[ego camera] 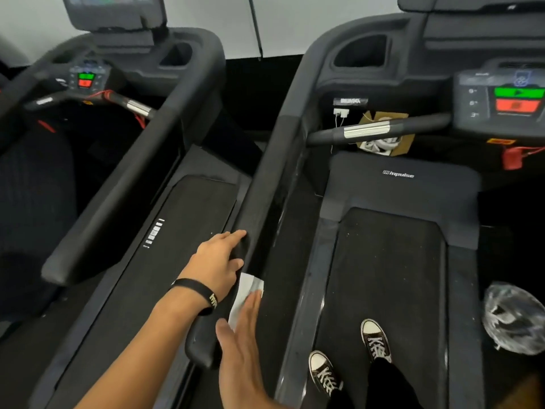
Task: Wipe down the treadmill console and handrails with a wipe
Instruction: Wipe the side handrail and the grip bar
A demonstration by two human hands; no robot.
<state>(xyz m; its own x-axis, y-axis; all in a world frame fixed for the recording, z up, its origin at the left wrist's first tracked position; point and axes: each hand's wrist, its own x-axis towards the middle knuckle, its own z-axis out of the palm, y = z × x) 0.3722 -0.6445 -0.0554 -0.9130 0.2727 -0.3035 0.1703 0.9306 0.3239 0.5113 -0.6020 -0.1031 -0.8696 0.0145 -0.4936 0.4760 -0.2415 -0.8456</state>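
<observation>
I see my left hand at lower centre of the frame, fingers loosely curved over the black handrail. Just below it, my right hand, fingers straight, presses the white wipe flat against that rail.

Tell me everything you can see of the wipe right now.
The wipe is a small white sheet, thin and paper-like, apparently folded into a narrow strip. It lies draped over the near end of the treadmill's black left handrail. The right hand presses it down with flat, straight fingers covering its lower part. The left hand rests on the rail just beyond it, close to its upper edge.
</observation>
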